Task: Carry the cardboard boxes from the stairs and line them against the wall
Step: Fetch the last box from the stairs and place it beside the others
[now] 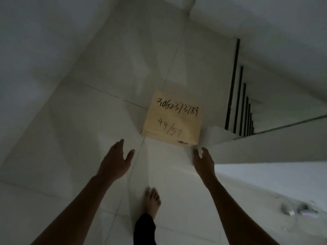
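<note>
A tan cardboard box (172, 119) with black handwritten numbers on its top stands on the white tiled floor, right beside the low white wall at the stairs. My left hand (115, 160) is stretched out toward it, fingers apart, a short way below the box's near left corner. My right hand (203, 160) reaches forward too, fingers spread, just below the box's near right corner and not touching it. Both hands hold nothing.
Black stair railing bars (238, 96) drop away at the right behind the low white wall (265, 147). A grey wall (31, 68) rises on the left. My bare foot (152, 202) is on the tiles. Small litter (300, 211) lies at the lower right.
</note>
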The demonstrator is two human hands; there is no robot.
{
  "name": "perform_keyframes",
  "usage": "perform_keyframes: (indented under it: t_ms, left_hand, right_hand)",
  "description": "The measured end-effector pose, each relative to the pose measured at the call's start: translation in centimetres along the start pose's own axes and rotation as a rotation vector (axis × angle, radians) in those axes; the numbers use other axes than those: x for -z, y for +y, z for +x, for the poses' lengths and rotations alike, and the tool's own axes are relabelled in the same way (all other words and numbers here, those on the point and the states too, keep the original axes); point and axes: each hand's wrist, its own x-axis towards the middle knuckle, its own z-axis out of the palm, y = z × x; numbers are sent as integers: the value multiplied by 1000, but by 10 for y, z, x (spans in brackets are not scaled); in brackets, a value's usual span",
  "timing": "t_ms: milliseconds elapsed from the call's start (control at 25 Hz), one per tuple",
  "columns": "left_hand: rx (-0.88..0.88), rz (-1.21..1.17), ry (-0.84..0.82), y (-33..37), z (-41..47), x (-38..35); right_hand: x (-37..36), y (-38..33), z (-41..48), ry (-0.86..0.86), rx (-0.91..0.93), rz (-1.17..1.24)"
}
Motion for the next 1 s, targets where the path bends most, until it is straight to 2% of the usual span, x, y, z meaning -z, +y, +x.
perform_keyframes:
  t_ms: [240, 360, 480, 720, 880, 1000]
  left_hand:
    - [70, -252, 99, 49, 182, -80]
    - [89, -303, 70, 53, 217, -113]
    - [137, -263, 144, 50, 219, -122]
    - [267, -271, 204, 19, 129, -50]
    - [386, -320, 253, -33, 0, 25]
    - [410, -403, 300, -72, -117, 72]
  right_hand:
    - [-47, 23, 188, 41, -115, 77]
    - [-69, 46, 222, 9, -176, 177]
    - [-79, 53, 227, -17, -179, 223]
    - [-63, 9, 130, -54, -83, 190]
    - [-57, -43, 4, -130, -1, 87]
    - [-59, -63, -105, -176, 78, 38]
